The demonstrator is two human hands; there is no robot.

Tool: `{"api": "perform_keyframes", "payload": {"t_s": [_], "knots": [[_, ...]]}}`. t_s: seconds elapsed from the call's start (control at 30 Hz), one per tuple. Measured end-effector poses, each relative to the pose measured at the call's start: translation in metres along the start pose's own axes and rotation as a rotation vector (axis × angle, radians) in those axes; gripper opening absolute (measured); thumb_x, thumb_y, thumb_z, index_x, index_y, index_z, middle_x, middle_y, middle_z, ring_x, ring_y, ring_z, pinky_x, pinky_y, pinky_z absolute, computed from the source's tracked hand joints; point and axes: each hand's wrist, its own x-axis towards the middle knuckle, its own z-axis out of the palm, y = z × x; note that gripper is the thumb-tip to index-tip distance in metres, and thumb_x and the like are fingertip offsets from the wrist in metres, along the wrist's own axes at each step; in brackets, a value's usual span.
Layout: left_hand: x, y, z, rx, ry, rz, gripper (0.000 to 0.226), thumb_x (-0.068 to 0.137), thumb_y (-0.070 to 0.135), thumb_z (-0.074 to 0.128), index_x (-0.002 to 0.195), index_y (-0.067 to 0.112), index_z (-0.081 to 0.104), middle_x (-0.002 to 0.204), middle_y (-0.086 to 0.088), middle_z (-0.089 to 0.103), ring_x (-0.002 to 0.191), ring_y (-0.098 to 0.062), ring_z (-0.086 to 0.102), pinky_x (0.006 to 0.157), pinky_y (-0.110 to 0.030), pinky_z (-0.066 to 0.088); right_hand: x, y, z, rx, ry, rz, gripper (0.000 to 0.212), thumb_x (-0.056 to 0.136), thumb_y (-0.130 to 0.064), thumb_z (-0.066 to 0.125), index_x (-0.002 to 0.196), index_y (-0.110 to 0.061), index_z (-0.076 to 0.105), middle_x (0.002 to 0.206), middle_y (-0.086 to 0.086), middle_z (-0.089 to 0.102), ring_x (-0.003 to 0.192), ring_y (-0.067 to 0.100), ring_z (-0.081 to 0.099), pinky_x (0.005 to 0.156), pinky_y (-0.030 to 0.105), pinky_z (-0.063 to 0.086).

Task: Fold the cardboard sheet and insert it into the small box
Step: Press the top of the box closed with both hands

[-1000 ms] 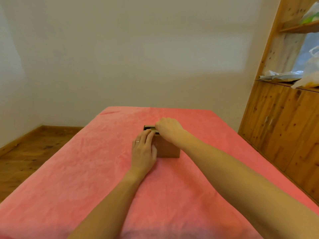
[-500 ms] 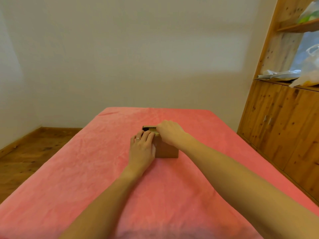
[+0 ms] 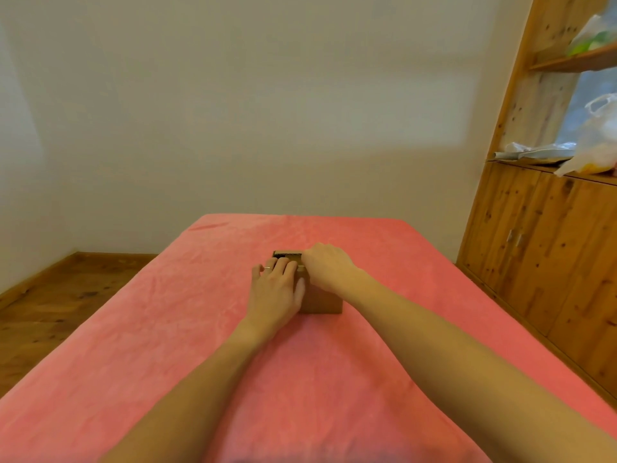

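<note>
A small brown cardboard box [image 3: 322, 300] stands in the middle of the pink cloth-covered table [image 3: 167, 329]. My left hand [image 3: 275, 289] lies flat against the box's left side, fingers reaching up to its open top and thumb on the front face. My right hand [image 3: 325, 267] is curled over the top right of the box, fingers pressing down into the opening. A thin edge of the folded cardboard sheet [image 3: 287, 253] shows at the box's far rim. Most of the sheet and the inside of the box are hidden by my hands.
A wooden cabinet [image 3: 547, 255] with shelves stands along the right side of the table, with plastic bags [image 3: 597, 145] on its ledge. A white wall is behind the table and wooden floor [image 3: 43, 302] lies to the left.
My left hand's fingers have slid a little left and spread along the box's side. My right hand stays pressed on the box top. The box has not moved.
</note>
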Motion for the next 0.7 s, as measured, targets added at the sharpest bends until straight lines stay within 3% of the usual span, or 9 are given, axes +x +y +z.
{"api": "perform_keyframes", "payload": {"t_s": [0.13, 0.37, 0.7], "knots": [[0.003, -0.001, 0.002, 0.018, 0.014, 0.011, 0.023, 0.089, 0.034, 0.048, 0.092, 0.017, 0.064, 0.1, -0.002, 0.067, 0.1, -0.027, 0.06, 0.085, -0.044, 0.036, -0.001, 0.0, 0.001, 0.005, 0.002, 0.016, 0.022, 0.085, 0.002, 0.047, 0.097, -0.003, 0.065, 0.105, 0.019, 0.066, 0.094, 0.038, 0.065, 0.064, 0.038, 0.044], [0.006, -0.003, 0.005, 0.051, 0.0, 0.029, 0.025, 0.089, 0.036, 0.048, 0.09, 0.018, 0.064, 0.096, -0.002, 0.068, 0.097, -0.027, 0.059, 0.081, -0.043, 0.036, -0.002, 0.001, 0.005, 0.018, 0.013, 0.033, 0.024, 0.086, -0.003, 0.047, 0.101, -0.004, 0.065, 0.108, 0.019, 0.066, 0.097, 0.039, 0.065, 0.07, 0.04, 0.049], [0.012, -0.005, 0.002, 0.042, -0.013, 0.045, 0.027, 0.091, 0.035, 0.046, 0.085, 0.02, 0.067, 0.084, -0.004, 0.069, 0.091, -0.03, 0.059, 0.076, -0.042, 0.038, -0.002, 0.003, 0.01, 0.047, 0.033, 0.022, 0.023, 0.087, -0.007, 0.047, 0.101, -0.007, 0.065, 0.107, 0.018, 0.066, 0.095, 0.037, 0.065, 0.064, 0.037, 0.043]]}}
